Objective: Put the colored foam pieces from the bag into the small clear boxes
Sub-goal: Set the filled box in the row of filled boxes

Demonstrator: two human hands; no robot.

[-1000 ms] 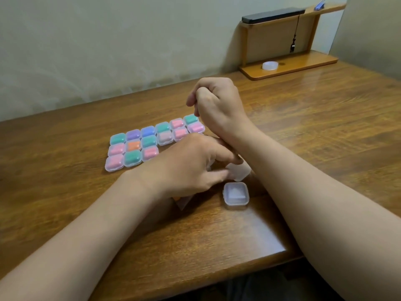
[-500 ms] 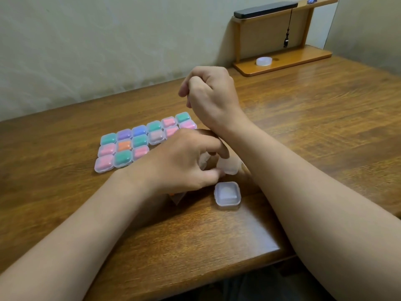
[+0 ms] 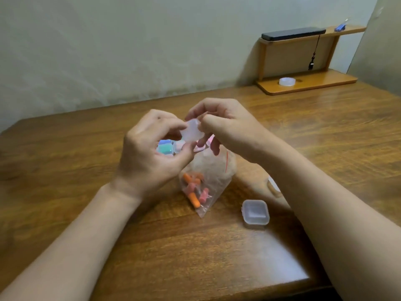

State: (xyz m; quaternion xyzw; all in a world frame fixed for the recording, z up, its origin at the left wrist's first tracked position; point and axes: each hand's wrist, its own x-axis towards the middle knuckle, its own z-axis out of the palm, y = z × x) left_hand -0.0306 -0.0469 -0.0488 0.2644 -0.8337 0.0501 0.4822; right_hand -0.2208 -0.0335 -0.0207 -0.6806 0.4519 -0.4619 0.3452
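While both hands are lifted over the wooden table (image 3: 65, 170), they share one small clear box (image 3: 192, 132). The left hand (image 3: 149, 155) pinches the box's lower side with thumb and curled fingers. The right hand (image 3: 225, 127) nips its upper edge between thumb and forefinger, with the other fingers curled loosely beneath. I judge this to be the opening step, the lid being prised up so the box can take foam (the box is blurred, so I cannot tell whether the lid has parted yet). Below the hands the clear zip bag (image 3: 208, 170) lies on the table, with orange and pink foam pieces (image 3: 195, 190) gathered in its near corner. An empty clear box (image 3: 255, 212) sits near the bag on the right, and the filled boxes (image 3: 167, 146) show past the left hand. Next, one hand will probably have to let go and reach into the bag's mouth, which calls for a steady one-handed hold that keeps the box open and level.
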